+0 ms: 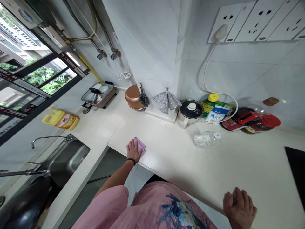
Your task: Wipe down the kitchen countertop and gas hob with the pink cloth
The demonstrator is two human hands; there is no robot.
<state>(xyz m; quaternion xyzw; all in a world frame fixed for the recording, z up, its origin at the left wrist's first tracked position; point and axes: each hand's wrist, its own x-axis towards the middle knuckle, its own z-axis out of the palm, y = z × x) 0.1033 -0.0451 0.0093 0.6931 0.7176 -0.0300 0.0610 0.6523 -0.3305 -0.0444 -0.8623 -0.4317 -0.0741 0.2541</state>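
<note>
My left hand [133, 151] presses a folded pink cloth [141, 145] down on the white countertop [162, 144], near its front edge by the inner corner. Its fingers reach over the cloth and hide part of it. Further right, my right hand [241, 206] rests on the counter by the front edge with nothing in it. Its fingers are slightly bent and apart. A clear plastic bottle [206, 140] lies on its side further back, between the two hands.
Along the wall stand a copper-coloured pot [133, 97], an electric cooker [190, 111], seasoning packets [218, 113] and red-lidded jars [269, 123]. A grey mesh cloth [167, 101] hangs above. At left are a yellow detergent jug [61, 119], an electric pan [100, 95] and a sink [68, 163].
</note>
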